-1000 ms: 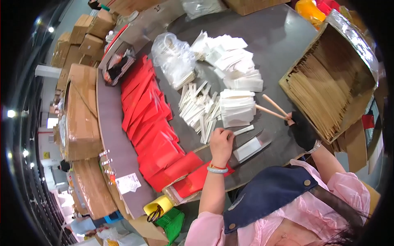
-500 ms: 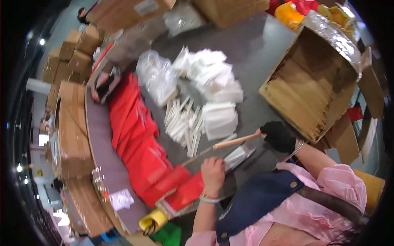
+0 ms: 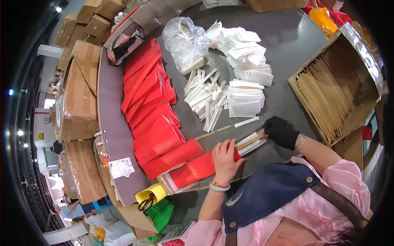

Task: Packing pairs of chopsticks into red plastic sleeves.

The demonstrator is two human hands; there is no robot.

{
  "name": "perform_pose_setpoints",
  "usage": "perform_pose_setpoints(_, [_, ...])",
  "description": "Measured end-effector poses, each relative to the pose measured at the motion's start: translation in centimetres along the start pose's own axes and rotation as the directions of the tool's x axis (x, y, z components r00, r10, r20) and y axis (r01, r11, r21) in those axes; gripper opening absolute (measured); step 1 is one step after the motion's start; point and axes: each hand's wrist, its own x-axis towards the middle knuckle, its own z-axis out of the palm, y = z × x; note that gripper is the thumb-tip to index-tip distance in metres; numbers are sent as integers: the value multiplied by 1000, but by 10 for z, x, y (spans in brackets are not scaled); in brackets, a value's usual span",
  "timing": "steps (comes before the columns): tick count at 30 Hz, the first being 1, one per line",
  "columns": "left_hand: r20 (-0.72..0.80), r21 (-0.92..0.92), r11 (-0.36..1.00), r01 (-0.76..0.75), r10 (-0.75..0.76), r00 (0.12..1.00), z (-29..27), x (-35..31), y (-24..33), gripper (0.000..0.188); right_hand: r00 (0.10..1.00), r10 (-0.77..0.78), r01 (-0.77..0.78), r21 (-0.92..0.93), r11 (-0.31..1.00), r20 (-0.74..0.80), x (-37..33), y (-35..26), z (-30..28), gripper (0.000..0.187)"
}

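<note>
My left hand, bare with a pale bangle at the wrist, grips the right end of a red paper sleeve lying at the table's near edge. My right hand, in a black glove, pinches the outer end of some wooden chopsticks. Their other end reaches the sleeve's mouth beside my left fingers. A white strip lies along the chopsticks at the same mouth. Just above them, a slim white packet lies apart on the dark table.
Overlapping red sleeves run along the left side. Slim white packets and stacked white square packets lie mid-table, near a clear plastic bag. An open carton of chopsticks stands right. A yellow holder contains scissors.
My right hand has brought the chopsticks down from above the table to the red sleeve's mouth. My left hand now closes on the sleeve's end. The whole view has shifted.
</note>
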Motion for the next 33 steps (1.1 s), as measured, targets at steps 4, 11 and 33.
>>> perform_pose_setpoints(4, [14,-23,1000,-5,5,1000,8,1,-3,73,875,483,-448,323,834,-34,-7,-9,2,6])
perform_pose_setpoints(11, [91,-98,991,-95,104,990,0,18,3,50,993,102,-104,21,994,53,30,-56,10,58])
perform_pose_setpoints(33, [-386,508,856,97,125,914,-180,80,-82,39,967,250,-254,-135,958,-45,26,-49,-55,64])
